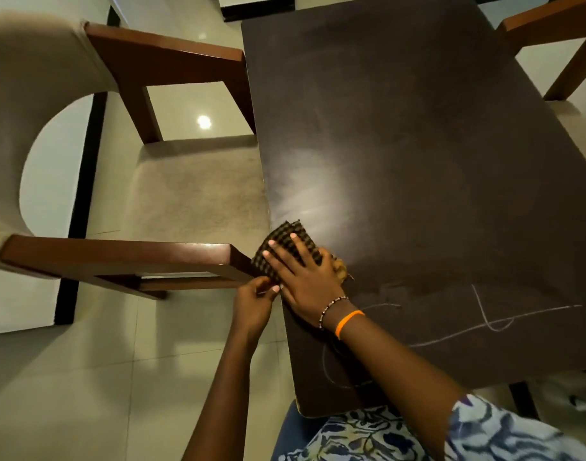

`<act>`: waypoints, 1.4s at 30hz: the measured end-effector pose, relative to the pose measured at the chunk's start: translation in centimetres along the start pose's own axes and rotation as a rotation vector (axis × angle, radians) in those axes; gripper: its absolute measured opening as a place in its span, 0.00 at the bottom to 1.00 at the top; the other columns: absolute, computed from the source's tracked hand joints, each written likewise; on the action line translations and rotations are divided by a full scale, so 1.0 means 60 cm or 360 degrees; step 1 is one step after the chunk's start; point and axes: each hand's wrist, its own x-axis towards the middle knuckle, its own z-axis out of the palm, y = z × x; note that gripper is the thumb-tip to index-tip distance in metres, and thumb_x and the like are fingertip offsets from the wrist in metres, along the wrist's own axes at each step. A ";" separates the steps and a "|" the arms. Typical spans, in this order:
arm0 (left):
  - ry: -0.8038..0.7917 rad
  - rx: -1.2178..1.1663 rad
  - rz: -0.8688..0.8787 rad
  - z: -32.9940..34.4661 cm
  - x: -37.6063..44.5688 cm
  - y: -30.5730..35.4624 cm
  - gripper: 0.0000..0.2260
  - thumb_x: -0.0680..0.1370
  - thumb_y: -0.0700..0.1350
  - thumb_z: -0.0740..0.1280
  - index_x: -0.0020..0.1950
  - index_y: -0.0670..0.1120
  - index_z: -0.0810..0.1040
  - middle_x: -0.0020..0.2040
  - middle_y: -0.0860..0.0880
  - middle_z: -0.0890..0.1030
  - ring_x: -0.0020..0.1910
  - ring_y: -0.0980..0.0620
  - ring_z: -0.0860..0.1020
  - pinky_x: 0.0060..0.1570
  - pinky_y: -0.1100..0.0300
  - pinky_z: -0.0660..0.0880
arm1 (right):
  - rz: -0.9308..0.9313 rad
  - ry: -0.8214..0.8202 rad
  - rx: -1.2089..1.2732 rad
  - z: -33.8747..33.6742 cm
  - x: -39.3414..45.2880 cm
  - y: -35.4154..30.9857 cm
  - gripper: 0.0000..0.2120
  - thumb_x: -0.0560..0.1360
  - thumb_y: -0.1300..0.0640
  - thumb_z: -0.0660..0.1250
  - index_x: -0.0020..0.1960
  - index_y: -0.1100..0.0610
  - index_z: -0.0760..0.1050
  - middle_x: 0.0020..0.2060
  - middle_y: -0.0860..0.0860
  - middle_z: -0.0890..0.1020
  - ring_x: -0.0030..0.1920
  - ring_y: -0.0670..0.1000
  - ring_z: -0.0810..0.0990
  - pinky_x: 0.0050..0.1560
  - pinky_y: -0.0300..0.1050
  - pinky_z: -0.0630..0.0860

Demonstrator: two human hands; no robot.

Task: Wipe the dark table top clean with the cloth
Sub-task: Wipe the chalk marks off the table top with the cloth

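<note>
Cloth [286, 246] pressed flat by right hand [306, 277]; left hand [256, 302] pinches its edge.

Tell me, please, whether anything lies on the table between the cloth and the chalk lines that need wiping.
Nothing visible does. The cloth sits under the right hand at the table's left edge, and the bare dark top runs unbroken from there to the chalk lines near the front.

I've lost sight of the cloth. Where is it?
The cloth lies at the table's left edge, under the right hand, beside the chair armrest.
</note>
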 end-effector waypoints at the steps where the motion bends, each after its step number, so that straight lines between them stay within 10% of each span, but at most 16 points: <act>1: 0.0002 -0.0036 -0.0014 0.000 0.002 -0.001 0.13 0.77 0.37 0.65 0.61 0.39 0.77 0.57 0.43 0.81 0.57 0.47 0.78 0.55 0.59 0.72 | -0.0132 -0.0036 -0.0012 0.000 0.013 0.011 0.30 0.74 0.47 0.61 0.74 0.48 0.59 0.75 0.48 0.61 0.74 0.57 0.59 0.59 0.60 0.67; 16: 0.0082 0.0061 -0.0040 0.008 0.053 0.027 0.11 0.74 0.35 0.69 0.56 0.41 0.79 0.51 0.44 0.83 0.52 0.47 0.80 0.56 0.53 0.77 | 0.1522 0.0245 0.0183 -0.041 0.041 0.310 0.29 0.77 0.53 0.56 0.76 0.50 0.52 0.77 0.49 0.53 0.76 0.60 0.48 0.65 0.70 0.53; 27: 0.0164 0.0176 -0.0062 0.012 0.065 0.028 0.06 0.72 0.36 0.71 0.46 0.45 0.80 0.45 0.48 0.83 0.48 0.48 0.81 0.54 0.50 0.77 | 0.0602 0.0062 0.0161 -0.016 0.235 0.047 0.31 0.76 0.49 0.56 0.76 0.48 0.49 0.77 0.50 0.51 0.76 0.59 0.46 0.67 0.67 0.53; 32: 0.0028 0.0112 -0.0072 0.010 0.068 0.030 0.09 0.73 0.37 0.70 0.53 0.43 0.79 0.48 0.46 0.83 0.50 0.48 0.80 0.57 0.48 0.76 | 0.0068 0.0042 0.0022 -0.017 0.152 0.104 0.29 0.76 0.50 0.55 0.76 0.46 0.52 0.77 0.46 0.54 0.76 0.56 0.50 0.62 0.59 0.58; 42: -0.0006 0.0174 -0.0011 0.009 0.079 0.026 0.06 0.74 0.38 0.69 0.46 0.48 0.75 0.40 0.54 0.80 0.47 0.49 0.79 0.56 0.48 0.75 | 0.1495 0.0130 0.0064 -0.047 -0.065 0.396 0.28 0.78 0.52 0.55 0.76 0.47 0.50 0.77 0.46 0.53 0.75 0.58 0.50 0.65 0.66 0.56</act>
